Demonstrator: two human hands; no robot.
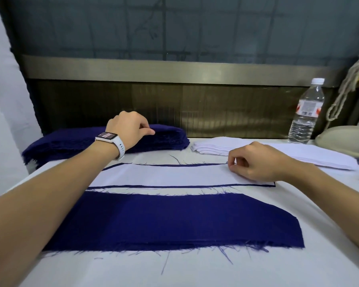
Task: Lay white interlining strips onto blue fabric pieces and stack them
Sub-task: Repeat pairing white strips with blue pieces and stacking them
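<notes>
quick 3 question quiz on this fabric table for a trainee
1. True or false: the near dark blue fabric piece already carries a white strip.
2. The left hand holds: A) the dark blue fabric stack B) the clear plastic water bottle C) the spare white strip pile.
3. What lies under the right hand?
Key: 1 false; 2 A; 3 the laid white interlining strip.

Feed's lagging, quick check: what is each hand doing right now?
Left hand: fingers curled on the blue stack, gripping its top.
Right hand: pinching the white strip at its far edge.
</notes>
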